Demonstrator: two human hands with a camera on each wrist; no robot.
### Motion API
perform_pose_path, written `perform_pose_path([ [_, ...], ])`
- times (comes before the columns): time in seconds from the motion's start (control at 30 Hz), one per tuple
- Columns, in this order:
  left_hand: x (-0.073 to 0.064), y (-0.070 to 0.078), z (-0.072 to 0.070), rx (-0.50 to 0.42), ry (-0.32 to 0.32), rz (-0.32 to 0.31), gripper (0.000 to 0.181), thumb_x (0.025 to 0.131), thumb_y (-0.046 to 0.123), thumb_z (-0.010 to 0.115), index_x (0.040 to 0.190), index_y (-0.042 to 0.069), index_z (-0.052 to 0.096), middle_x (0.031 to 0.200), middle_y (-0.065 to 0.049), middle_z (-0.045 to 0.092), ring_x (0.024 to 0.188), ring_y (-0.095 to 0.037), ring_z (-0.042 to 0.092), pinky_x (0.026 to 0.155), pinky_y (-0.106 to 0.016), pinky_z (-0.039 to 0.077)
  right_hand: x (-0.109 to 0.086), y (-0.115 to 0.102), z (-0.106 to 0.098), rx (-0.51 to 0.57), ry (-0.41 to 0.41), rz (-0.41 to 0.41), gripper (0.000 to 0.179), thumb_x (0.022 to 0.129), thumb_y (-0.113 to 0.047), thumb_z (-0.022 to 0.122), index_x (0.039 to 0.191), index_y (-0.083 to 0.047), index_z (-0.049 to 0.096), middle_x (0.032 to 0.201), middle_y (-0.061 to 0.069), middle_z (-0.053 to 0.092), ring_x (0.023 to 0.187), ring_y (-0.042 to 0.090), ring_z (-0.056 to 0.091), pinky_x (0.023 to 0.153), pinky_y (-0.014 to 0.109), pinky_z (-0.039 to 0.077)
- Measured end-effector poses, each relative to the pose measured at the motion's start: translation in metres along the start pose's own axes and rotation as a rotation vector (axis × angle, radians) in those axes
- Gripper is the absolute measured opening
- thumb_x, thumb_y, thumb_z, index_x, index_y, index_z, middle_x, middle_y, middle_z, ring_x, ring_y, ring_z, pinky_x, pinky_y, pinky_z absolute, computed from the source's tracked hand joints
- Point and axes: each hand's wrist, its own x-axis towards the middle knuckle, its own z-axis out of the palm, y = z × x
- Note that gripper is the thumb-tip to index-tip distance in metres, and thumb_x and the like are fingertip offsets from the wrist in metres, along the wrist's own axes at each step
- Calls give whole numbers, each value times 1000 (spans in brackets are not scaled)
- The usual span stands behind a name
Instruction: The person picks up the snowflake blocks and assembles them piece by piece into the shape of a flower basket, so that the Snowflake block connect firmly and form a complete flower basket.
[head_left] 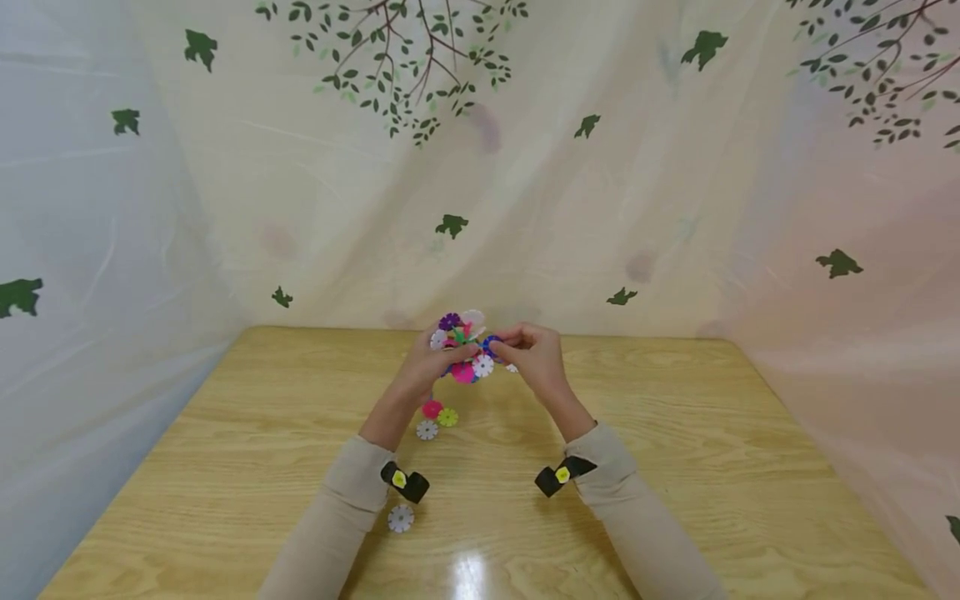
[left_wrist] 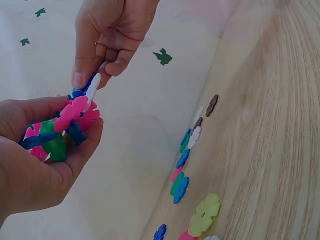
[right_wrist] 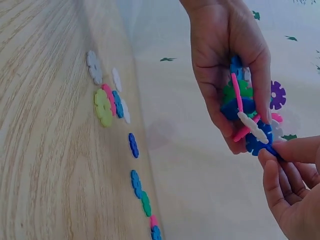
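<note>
My left hand (head_left: 420, 367) grips a cluster of interlocked snowflake discs (head_left: 463, 373) above the far part of the table. Pink, green, white, blue and purple discs stick out of it at different angles, and the palm and fingers hide some of them. At the cluster's right side, my right hand (head_left: 542, 360) pinches a dark blue snowflake disc (head_left: 492, 344) between thumb and forefinger. In the right wrist view, that pinched disc is seen edge-on, right against another blue disc (right_wrist: 258, 140). A white disc (left_wrist: 93, 87) stands beside the pinch in the left wrist view.
Below the left hand, a pink disc (head_left: 431, 409), a yellow disc (head_left: 447, 417) and a white disc (head_left: 427, 430) lie together on the wooden table (head_left: 675, 467). Another white disc (head_left: 401, 518) lies by the left sleeve. Several more loose discs (left_wrist: 181, 190) lie along the table. A printed curtain (head_left: 525, 208) hangs behind.
</note>
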Motion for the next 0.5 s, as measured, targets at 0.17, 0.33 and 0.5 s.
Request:
perform_pose_path([
  [0.17,1,2,5,-114,79,15,47,89,5,77,133,2,60,109,-4,70,90,-7,65,81,-20,55,0,1,3,44,33,49,17,89,0,77,102,10,72,76,0,72,66,15,69,61,24,60],
  [0.33,-1,1,12,-221,215,9,53,87,4,78,137,2,59,122,-12,69,93,-8,67,83,-19,57,-2,0,7,127,49,143,21,91,1,74,107,13,69,77,-1,73,66,12,71,66,29,62],
  [0.5,-1,0,12,-247,263,-15,49,88,8,79,134,2,62,117,-8,70,101,-13,66,92,-24,55,-3,0,10,165,14,204,22,92,1,71,110,14,66,78,-1,71,66,9,71,73,34,64],
])
